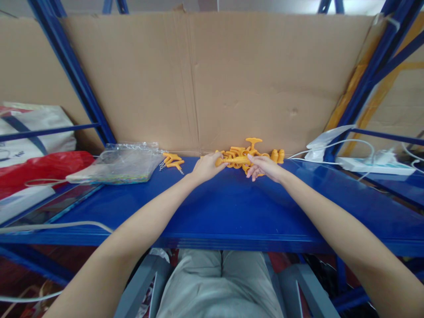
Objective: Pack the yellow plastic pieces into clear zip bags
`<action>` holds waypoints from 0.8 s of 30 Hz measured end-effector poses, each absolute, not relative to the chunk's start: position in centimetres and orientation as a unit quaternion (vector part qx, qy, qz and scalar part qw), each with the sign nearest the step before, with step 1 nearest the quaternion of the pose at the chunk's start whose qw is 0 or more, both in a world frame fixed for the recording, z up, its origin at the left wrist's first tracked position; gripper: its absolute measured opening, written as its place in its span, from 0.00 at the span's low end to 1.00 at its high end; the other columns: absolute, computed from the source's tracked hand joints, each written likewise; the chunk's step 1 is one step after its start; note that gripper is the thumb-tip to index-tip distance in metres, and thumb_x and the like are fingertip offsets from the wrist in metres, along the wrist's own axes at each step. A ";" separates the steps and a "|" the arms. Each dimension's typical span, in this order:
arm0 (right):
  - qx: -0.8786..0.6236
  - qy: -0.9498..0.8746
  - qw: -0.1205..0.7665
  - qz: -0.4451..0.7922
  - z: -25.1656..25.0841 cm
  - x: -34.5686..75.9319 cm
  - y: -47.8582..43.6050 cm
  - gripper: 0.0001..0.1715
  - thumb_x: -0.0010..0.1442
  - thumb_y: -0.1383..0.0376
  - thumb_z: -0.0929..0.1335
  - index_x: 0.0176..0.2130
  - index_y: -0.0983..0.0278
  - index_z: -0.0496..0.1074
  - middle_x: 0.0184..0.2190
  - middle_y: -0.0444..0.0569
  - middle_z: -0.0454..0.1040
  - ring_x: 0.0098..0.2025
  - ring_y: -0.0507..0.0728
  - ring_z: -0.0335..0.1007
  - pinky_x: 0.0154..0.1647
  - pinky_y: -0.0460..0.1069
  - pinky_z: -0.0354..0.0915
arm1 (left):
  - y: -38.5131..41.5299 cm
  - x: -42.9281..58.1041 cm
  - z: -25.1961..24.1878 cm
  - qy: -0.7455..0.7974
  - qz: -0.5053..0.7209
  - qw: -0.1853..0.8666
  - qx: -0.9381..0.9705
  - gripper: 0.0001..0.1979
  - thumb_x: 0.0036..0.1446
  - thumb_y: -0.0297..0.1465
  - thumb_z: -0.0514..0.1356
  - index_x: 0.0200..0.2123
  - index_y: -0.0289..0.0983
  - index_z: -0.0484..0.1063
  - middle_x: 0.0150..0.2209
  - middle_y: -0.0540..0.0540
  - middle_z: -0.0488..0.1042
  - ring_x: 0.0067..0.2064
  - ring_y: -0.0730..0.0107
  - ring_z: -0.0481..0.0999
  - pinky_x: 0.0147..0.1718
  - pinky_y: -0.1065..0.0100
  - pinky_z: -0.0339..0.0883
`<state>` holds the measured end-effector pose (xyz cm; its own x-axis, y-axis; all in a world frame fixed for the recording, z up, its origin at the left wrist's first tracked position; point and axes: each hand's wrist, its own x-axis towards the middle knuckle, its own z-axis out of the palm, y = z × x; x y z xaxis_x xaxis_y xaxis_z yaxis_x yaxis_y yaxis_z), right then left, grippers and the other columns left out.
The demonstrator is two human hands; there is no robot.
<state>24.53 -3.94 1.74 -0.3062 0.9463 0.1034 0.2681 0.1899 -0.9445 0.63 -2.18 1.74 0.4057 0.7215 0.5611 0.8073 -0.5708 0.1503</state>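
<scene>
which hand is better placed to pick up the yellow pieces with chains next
Probably the left hand: it is nearer the chained yellow pieces, with the right hand farther off. The left seems to hold a yellow part, though.

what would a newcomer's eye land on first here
Probably the bright yellow parts heaped at the back of the blue shelf, where the left hand grips one long piece and the right hand meets its other end. The cardboard sheet behind stands out next, then the crumpled red plastic at far left.
</scene>
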 end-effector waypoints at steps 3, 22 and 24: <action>-0.456 -0.679 0.386 0.427 1.5 24.6 -3.6 0.26 0.59 0.43 0.65 0.37 0.63 0.67 0.30 0.54 0.78 0.22 0.55 0.73 0.25 0.52 0.69 | -2.2 0.6 1.7 -0.466 -0.287 0.072 -0.834 0.14 0.60 0.42 0.57 0.42 0.39 0.72 0.40 0.42 0.78 0.43 0.59 0.77 0.38 0.66 0.67; -0.425 -0.727 0.383 0.378 2.3 25.4 -3.9 0.23 0.58 0.47 0.68 0.31 0.65 0.70 0.30 0.53 0.79 0.26 0.55 0.76 0.39 0.56 0.72 | -2.9 0.9 2.1 -0.458 -0.293 0.096 -0.834 0.15 0.60 0.40 0.57 0.45 0.38 0.72 0.42 0.41 0.77 0.44 0.60 0.76 0.41 0.65 0.67; -0.424 -0.740 0.362 0.376 2.0 25.3 -3.6 0.26 0.58 0.44 0.67 0.31 0.65 0.71 0.31 0.54 0.79 0.27 0.56 0.76 0.38 0.56 0.72 | -2.8 0.7 2.1 -0.456 -0.290 0.089 -0.837 0.14 0.59 0.40 0.58 0.45 0.38 0.72 0.42 0.42 0.77 0.43 0.60 0.76 0.40 0.65 0.67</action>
